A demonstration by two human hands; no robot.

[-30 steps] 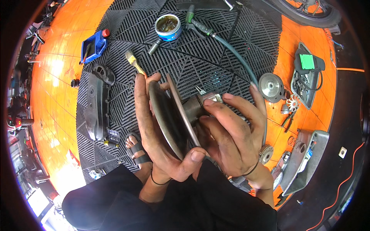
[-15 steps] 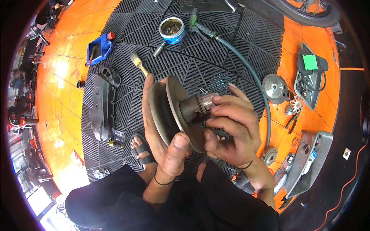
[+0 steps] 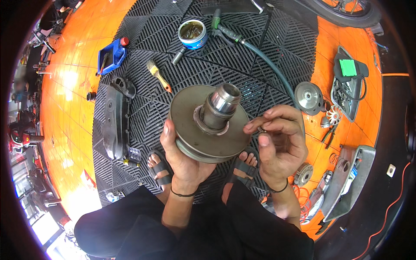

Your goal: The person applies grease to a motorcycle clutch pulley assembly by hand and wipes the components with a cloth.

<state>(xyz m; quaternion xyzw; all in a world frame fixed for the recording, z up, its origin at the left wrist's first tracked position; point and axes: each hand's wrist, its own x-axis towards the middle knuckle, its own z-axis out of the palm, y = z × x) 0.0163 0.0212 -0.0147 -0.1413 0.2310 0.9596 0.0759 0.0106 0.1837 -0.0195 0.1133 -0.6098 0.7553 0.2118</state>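
Spread beneath the whole scene: a glossy orange tiled floor (image 3: 65, 108), overlaid by a black ribbed rubber mat (image 3: 203, 71). Visible at upper right, a black-tyred wheel (image 3: 342, 19). Curving down the mat's right side, partly blocked from view by the right hand (image 3: 284, 147): a grey-green flexible hose (image 3: 272, 63). Laid lengthwise at left, a long black plastic cover (image 3: 115, 125).

Held up at centre above the mat, between both hands: a grey metal double-disc pulley (image 3: 186, 112), broad face tilted upward, hollow shiny-ended sleeve rising from its middle. Directed along that sleeve, with the long axis pointing up and leaning away from the body, slightly rightward. Cradled from below and at left by the left hand (image 3: 188, 167), thumb lapped against the rim, fingers mostly hidden underneath (more a cup than a pinch).

Set farther off, a blue open plastic tray (image 3: 113, 66) and a round blue-and-white tub (image 3: 193, 42). Lying just beyond the pulley, bristles to upper left, a yellow-handled paintbrush (image 3: 161, 79).

Pinched in the right hand's nearly closed thumb and fingertips, beside the pulley's right edge: a tiny dark metal piece (image 3: 261, 129), largely covered, exact shape impossible to tell.
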